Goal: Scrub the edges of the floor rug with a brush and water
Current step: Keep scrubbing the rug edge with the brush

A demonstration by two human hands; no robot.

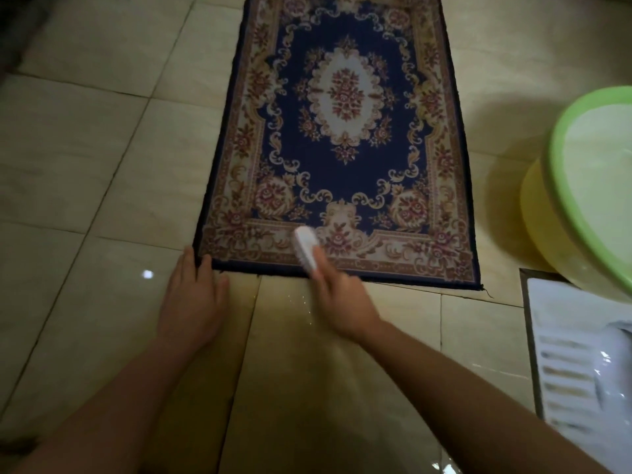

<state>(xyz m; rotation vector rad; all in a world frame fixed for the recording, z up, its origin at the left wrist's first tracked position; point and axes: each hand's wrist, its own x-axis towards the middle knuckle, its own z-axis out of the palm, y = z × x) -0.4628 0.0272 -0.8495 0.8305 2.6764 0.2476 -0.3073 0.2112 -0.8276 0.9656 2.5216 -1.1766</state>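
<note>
Rug point(342, 131) lies flat on the tiled floor point(85, 165), short near edge facing the person. The brush point(306, 248) is bristles-down on the patterned border just inside that edge, left of its middle. Right hand point(342, 299) grips the brush's near end, fingers curled round it; the grip is motion-blurred, so I can't tell the exact finger placement. Left hand point(195, 302) is flat on the floor, fingers straight and close together, tips touching the rug's near-left corner. My read: this is scrubbing the near edge. To do it well, pin that corner with the left hand so the rug doesn't creep or bunch. Use short strokes along the edge, run the bristles right over the dark binding and not just the border, and work toward the near-right corner, where a loose thread sticks out. Go easy there. Re-wet when the bristles drag. Wet glints show on the floor just below the edge, so some water is down; how wet the rug is I can't tell. The green basin point(581, 200), stacked on a yellow basin point(543, 227) at right, is cut off by the frame and its contents are unreadable. The rug's far end is cropped. The white ribbed fixture point(574, 354) at lower right is partly out of frame. Light is dim and the bristles are hidden under the brush back.
</note>
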